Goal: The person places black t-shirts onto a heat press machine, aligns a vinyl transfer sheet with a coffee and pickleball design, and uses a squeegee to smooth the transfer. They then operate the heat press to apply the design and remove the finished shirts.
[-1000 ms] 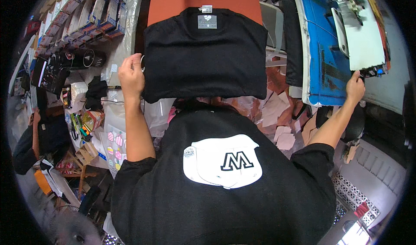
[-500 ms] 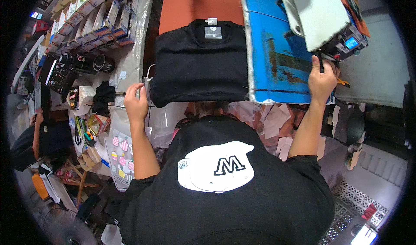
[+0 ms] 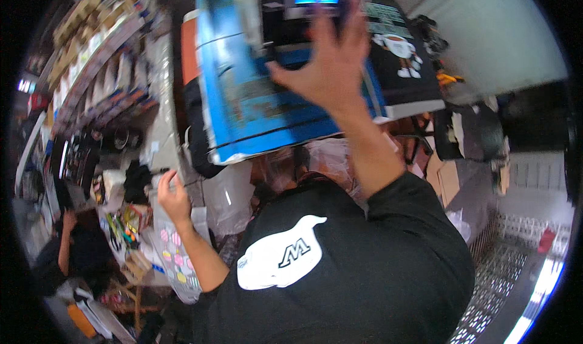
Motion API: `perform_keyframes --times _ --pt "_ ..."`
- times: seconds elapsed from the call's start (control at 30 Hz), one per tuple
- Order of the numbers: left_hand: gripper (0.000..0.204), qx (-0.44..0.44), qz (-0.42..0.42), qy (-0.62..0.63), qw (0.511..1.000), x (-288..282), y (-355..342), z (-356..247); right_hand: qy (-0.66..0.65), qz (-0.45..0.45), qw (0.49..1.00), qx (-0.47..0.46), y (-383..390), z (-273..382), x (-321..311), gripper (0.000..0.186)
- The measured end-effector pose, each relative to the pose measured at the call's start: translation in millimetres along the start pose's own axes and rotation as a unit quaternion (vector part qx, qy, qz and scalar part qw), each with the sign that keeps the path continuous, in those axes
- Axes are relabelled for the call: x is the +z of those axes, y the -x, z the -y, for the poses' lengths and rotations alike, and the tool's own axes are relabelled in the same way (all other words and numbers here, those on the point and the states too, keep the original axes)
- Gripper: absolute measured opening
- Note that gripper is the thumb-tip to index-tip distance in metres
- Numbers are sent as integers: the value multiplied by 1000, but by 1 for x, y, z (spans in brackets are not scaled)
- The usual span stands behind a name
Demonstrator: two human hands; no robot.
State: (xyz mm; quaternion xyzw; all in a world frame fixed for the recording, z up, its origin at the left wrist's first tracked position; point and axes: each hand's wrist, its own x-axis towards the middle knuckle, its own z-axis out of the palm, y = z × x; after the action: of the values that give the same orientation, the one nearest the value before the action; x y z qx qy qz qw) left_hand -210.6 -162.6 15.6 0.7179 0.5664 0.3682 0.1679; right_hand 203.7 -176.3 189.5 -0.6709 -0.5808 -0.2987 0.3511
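1. You are reaching your right hand (image 3: 331, 58) up against the blue heat press head (image 3: 261, 101), fingers spread wide and flat, gripping nothing; the hand is blurred, so I cannot tell whether it is touching the control box (image 3: 316, 3) at the top.
2. The press head is hanging over the black garment (image 3: 197, 131) on the orange platen (image 3: 189, 46), covering most of it.
3. That head is looking heavy, stiff and probably hot underneath, so you are better off taking it by the upper housing, never by the lower face.
4. The garment is soft and light, draping off the platen edge.
5. Your left hand (image 3: 173, 195) is resting at the table edge (image 3: 164, 131), fingers loosely curled; whether it is pinching anything, I cannot tell.
6. Shelves (image 3: 91, 52) at the left are holding rows of small packets.
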Motion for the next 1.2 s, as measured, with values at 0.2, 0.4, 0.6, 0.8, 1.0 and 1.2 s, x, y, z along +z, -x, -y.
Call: perform_keyframes --times 0.2,0.4,0.6,0.8,1.0,1.2 --pt "18 -167 247 276 914 -20 48 -63 -94 24 995 1 7 -6 -11 92" --pt "31 -40 583 233 778 139 103 -241 56 -17 985 159 139 -300 -43 24" --pt "50 -440 443 514 588 387 135 -338 178 184 718 648 207 -513 -114 62" --pt "55 -472 213 528 673 436 82 -415 -299 124 688 650 233 -625 -109 55" --pt "30 -381 101 626 673 384 101 -437 -671 -54 487 556 114 -567 -142 29" --pt "36 -310 129 782 525 268 202 -495 -692 106 645 305 -34 -497 -160 48"
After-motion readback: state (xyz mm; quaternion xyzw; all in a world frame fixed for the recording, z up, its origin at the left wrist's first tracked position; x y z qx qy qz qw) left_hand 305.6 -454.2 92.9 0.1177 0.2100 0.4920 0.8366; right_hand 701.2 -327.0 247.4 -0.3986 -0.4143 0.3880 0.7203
